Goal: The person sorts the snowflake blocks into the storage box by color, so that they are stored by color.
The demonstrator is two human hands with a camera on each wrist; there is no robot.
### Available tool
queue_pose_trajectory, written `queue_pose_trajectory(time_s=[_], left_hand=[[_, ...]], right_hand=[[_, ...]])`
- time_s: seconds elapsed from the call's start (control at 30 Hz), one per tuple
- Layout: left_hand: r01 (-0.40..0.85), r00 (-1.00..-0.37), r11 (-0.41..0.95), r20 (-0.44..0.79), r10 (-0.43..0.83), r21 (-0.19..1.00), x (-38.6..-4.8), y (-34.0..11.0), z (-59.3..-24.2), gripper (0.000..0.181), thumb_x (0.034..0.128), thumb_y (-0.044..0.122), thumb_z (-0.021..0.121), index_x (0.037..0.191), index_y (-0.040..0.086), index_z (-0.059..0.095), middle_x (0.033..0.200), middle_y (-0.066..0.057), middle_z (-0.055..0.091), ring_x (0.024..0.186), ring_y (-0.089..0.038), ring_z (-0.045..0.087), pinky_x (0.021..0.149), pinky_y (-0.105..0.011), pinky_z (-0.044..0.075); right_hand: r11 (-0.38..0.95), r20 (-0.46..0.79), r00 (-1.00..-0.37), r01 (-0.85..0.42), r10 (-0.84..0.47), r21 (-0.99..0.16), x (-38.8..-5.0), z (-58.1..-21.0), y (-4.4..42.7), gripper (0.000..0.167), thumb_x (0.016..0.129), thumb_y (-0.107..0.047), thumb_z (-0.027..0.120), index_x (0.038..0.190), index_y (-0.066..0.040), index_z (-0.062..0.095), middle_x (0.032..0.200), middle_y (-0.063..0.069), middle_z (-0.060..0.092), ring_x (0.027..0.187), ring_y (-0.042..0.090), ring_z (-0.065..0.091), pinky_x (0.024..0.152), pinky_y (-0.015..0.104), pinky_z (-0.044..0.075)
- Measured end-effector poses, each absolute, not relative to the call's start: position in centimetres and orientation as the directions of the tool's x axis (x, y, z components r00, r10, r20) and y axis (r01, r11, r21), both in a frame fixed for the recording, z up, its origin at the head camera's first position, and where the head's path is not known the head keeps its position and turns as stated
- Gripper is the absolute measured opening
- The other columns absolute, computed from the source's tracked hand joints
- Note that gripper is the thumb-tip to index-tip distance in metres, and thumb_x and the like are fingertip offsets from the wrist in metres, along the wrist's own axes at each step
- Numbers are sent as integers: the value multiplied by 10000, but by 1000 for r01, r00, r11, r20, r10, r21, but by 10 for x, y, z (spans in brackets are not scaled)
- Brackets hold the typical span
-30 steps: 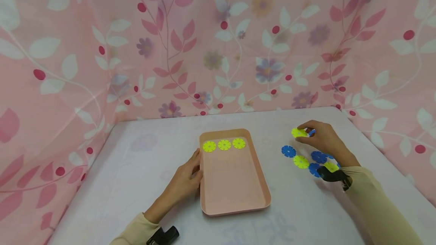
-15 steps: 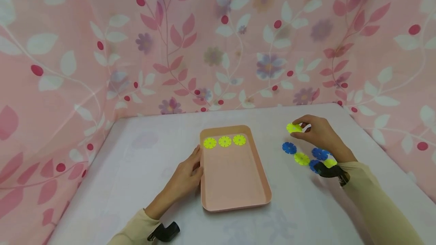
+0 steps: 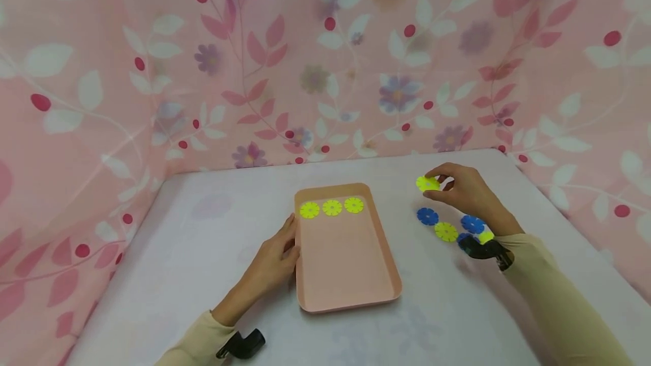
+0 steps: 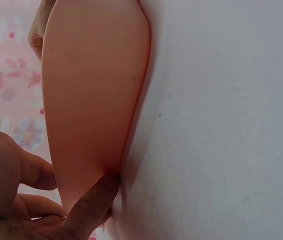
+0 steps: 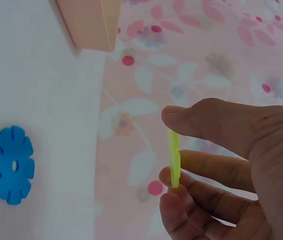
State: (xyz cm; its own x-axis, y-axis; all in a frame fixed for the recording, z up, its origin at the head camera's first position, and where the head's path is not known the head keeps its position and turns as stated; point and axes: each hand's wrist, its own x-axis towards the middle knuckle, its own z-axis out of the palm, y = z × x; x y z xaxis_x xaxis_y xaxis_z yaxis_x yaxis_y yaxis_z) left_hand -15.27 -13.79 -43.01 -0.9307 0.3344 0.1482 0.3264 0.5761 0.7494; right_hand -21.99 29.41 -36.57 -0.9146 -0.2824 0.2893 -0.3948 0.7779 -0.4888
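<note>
My right hand (image 3: 465, 188) pinches a yellow notched interlocking disc (image 3: 426, 184) above the table, right of the tray. In the right wrist view that disc (image 5: 174, 160) stands edge-on between thumb and fingers. A salmon-pink tray (image 3: 351, 264) lies mid-table, with three yellow discs (image 3: 332, 208) in a row along its far end. My left hand (image 3: 274, 258) holds the tray's left side. The left wrist view has its fingertips against the tray's outer wall (image 4: 94, 95) and rim. Below the right hand lie several loose discs, among them a blue one (image 3: 428, 217) and a yellow one (image 3: 446, 232).
More blue discs (image 3: 473, 223) are partly covered by the right wrist's black camera mount (image 3: 485, 248). Another mount (image 3: 244, 344) sits on the left wrist. Pink floral cloth (image 3: 315, 72) hangs behind and beside the white-covered table (image 3: 218, 242).
My right hand has shifted left with the yellow disc. A blue edge that showed by its fingers one second ago is gone from view. The left hand stays at the tray.
</note>
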Motion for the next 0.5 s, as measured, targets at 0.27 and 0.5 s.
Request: queue_pose_trajectory(time_s=[0.27, 0.5], left_hand=[[335, -929, 573, 160, 334, 748, -153, -138, -428, 621, 1011, 7, 580, 1594, 19, 365, 1665, -201, 247, 1507, -296, 285, 1145, -474, 382], [318, -935, 578, 147, 322, 752, -151, -138, -430, 628, 1015, 12, 584, 1600, 38, 359, 1675, -176, 237, 1517, -273, 261, 1164, -478, 348]], right_hand=[[742, 316, -895, -439, -315, -507, -217, -362, 278, 384, 857, -99, 870, 1195, 14, 727, 1135, 161, 693, 991, 344, 638, 824, 550, 602], [699, 323, -876, -481, -358, -529, -217, -362, 262, 384, 862, -115, 872, 1192, 14, 724, 1150, 148, 698, 996, 306, 633, 834, 502, 608]])
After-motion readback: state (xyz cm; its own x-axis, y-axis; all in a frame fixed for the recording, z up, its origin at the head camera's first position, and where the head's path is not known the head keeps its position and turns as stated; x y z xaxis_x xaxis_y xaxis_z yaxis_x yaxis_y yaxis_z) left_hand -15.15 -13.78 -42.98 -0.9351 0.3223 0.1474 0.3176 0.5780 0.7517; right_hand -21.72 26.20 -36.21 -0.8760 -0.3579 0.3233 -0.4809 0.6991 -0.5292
